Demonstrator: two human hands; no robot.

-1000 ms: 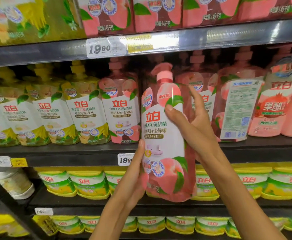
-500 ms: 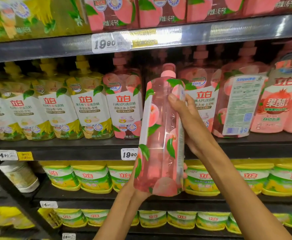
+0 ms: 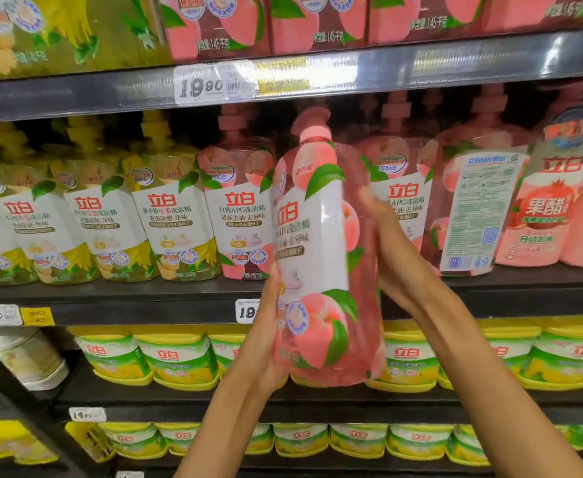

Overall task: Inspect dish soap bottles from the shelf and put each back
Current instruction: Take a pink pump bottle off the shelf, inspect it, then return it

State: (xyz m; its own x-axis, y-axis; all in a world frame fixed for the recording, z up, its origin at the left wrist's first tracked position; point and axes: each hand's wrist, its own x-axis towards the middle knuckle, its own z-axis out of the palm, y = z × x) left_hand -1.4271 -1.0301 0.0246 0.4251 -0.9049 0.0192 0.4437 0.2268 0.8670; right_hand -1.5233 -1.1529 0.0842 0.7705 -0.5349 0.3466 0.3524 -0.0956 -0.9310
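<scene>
I hold a pink peach dish soap bottle upright in front of the middle shelf. Its white front label faces me, turned slightly left, and its pink pump cap points up. My left hand grips its lower left side and base. My right hand holds its right side, with the fingers behind the bottle and blurred. More pink peach bottles stand in the row behind it.
Yellow soap bottles fill the middle shelf's left part. One pink bottle stands back label out, beside pomegranate bottles. Green-yellow tubs line the lower shelves. Boxes fill the top shelf, with a price tag on its edge.
The bottle has turned about its upright axis: front label, then side, now front label again. My left hand moved up its left side. The view shifted slightly.
</scene>
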